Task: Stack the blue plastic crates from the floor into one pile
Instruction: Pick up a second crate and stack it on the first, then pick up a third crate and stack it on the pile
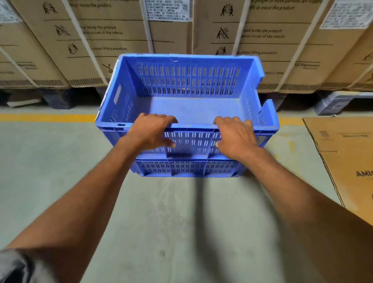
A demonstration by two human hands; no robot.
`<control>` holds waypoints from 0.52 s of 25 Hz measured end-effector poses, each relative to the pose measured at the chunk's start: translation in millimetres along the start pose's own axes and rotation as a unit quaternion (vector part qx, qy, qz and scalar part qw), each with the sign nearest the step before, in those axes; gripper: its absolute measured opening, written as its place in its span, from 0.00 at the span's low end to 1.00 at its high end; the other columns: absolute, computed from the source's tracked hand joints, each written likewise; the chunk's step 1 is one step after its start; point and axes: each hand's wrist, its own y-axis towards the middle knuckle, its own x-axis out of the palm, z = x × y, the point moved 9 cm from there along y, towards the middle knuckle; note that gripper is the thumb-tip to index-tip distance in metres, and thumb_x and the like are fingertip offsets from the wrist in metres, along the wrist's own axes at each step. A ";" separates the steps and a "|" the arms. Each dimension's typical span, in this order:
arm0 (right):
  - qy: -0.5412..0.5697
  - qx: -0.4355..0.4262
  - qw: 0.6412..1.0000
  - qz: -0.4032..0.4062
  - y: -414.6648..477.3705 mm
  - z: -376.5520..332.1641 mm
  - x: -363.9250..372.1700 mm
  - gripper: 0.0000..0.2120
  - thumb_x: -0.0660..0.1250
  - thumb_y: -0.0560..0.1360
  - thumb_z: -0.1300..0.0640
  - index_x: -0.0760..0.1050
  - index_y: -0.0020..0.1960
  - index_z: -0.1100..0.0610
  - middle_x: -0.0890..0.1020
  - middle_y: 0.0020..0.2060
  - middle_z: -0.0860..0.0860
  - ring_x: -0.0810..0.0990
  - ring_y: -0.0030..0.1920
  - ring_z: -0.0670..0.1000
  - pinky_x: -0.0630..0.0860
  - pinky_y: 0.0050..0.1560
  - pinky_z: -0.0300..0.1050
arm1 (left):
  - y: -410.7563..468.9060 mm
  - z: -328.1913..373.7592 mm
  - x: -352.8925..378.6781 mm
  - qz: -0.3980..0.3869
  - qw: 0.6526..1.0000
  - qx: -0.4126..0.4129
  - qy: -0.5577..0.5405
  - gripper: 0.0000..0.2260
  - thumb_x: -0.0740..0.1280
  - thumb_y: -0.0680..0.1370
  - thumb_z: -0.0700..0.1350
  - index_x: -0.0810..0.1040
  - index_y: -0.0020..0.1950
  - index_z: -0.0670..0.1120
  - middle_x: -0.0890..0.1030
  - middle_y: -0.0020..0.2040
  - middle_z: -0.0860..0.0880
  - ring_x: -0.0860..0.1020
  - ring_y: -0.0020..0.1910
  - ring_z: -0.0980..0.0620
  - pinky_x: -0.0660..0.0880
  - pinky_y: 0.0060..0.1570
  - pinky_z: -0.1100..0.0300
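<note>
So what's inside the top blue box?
Nothing: the top crate looks empty, its floor bare. Both hands hold its near rim. It sits on another crate, whose inside is covered.

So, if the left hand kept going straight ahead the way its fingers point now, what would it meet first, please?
The left hand already grips the top crate at its near rim; straight on, it would probably cross the empty interior and meet the slotted far wall.
</note>
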 end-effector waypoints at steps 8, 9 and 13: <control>0.253 0.133 0.954 0.086 -148.8 60.0 -154.3 0.25 0.71 0.70 0.57 0.71 0.67 0.50 0.77 0.62 0.51 0.72 0.62 0.57 0.70 0.60 0.55 | -117.8 89.4 -150.3 0.042 0.950 -0.081 -0.300 0.21 0.69 0.78 0.49 0.71 0.70 0.53 0.78 0.63 0.52 0.78 0.61 0.48 0.75 0.57 0.47; 0.272 0.150 0.945 0.105 -173.6 65.3 -178.0 0.23 0.71 0.70 0.59 0.72 0.63 0.50 0.79 0.57 0.51 0.74 0.59 0.58 0.72 0.57 0.54 | -128.5 108.7 -180.0 0.054 0.948 -0.072 -0.305 0.19 0.68 0.78 0.48 0.72 0.69 0.53 0.80 0.60 0.53 0.79 0.59 0.48 0.76 0.55 0.48; 0.323 0.189 0.917 0.135 -287.5 77.5 -257.2 0.19 0.71 0.70 0.61 0.75 0.59 0.50 0.82 0.51 0.48 0.77 0.53 0.54 0.75 0.52 0.49 | -179.9 209.6 -286.3 0.060 0.950 -0.011 -0.305 0.14 0.67 0.78 0.51 0.75 0.63 0.54 0.82 0.56 0.55 0.80 0.55 0.49 0.77 0.50 0.51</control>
